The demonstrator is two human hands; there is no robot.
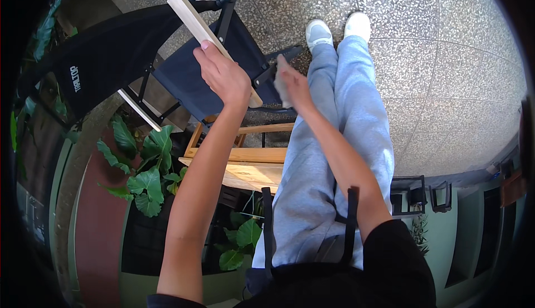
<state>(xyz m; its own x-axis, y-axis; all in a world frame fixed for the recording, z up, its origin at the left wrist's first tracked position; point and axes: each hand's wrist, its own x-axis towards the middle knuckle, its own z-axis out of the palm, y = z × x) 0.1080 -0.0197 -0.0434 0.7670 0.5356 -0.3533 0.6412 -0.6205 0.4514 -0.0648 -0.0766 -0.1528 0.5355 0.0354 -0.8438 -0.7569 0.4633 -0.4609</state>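
My left hand (224, 76) is closed round the pale wooden armrest (189, 15) of a black folding chair (178, 82). Its fingers wrap over the far side of the wood, and the armrest slants from upper left to lower right. My right hand (296, 89), slightly blurred, is closed on a crumpled grey cloth (282, 89). That cloth hangs beside the chair's seat, to the right of the armrest's near end and apart from it. The chair's dark backrest (111, 51) stretches to the left.
A wooden bench (251, 154) stands below the chair, close to my legs (334, 141). Leafy green plants (147, 188) grow at the left. Speckled stone tiles (412, 57) cover the floor. Dark-framed furniture (409, 195) stands by the wall at the right.
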